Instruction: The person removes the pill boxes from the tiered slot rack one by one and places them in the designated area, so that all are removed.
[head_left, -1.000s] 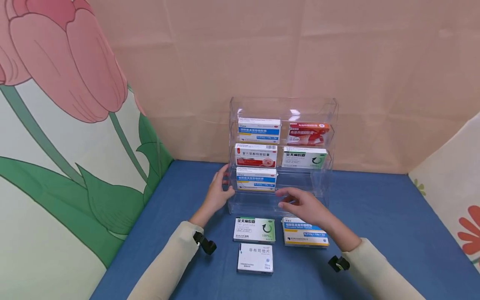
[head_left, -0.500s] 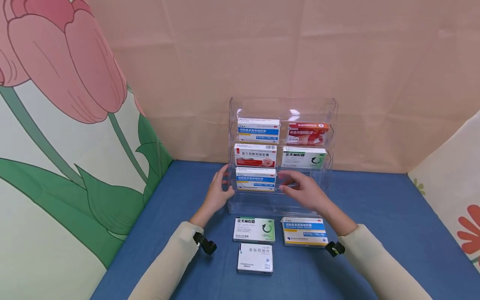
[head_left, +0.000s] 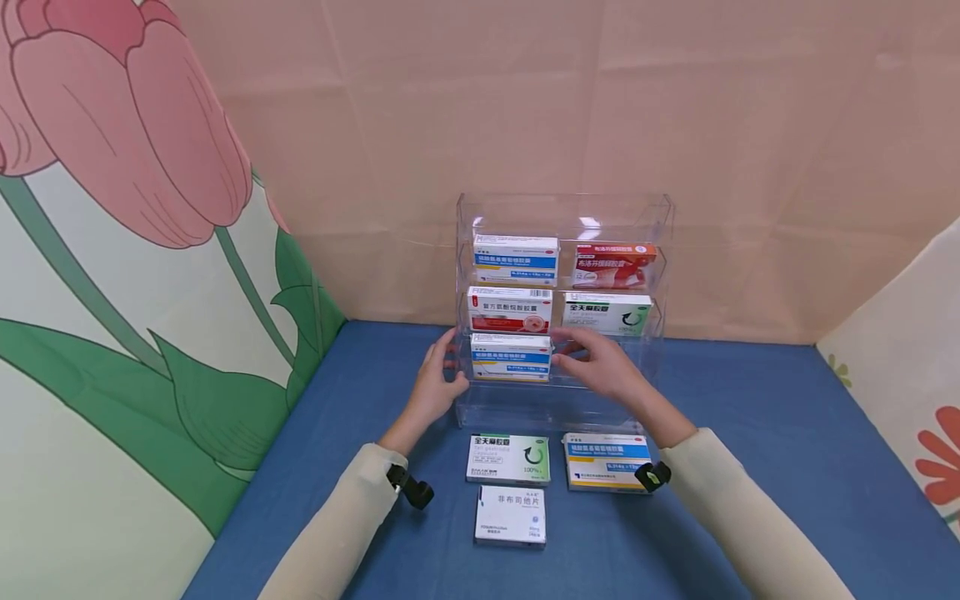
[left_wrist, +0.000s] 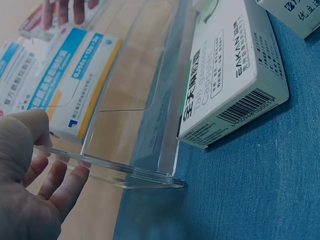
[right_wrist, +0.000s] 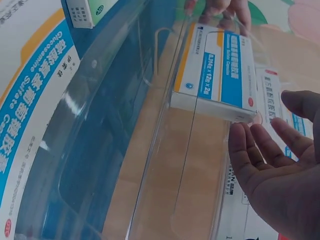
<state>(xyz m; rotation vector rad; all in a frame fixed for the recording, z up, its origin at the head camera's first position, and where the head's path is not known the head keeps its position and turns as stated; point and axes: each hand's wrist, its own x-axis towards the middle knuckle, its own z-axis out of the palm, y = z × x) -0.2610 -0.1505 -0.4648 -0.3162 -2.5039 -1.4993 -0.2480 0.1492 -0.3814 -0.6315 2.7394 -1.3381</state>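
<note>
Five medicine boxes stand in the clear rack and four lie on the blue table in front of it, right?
Not quite: the head view shows three on the blue table, not four: a green-and-white box, a white box and a blue-and-white box. The clear rack does hold five.

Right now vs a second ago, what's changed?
The right hand moved up and slightly left, to beside the right end of the lowest box in the rack; contact is unclear. No visible grasp or release. Unchanged: left hand at the rack's left side, all boxes in place.
</note>
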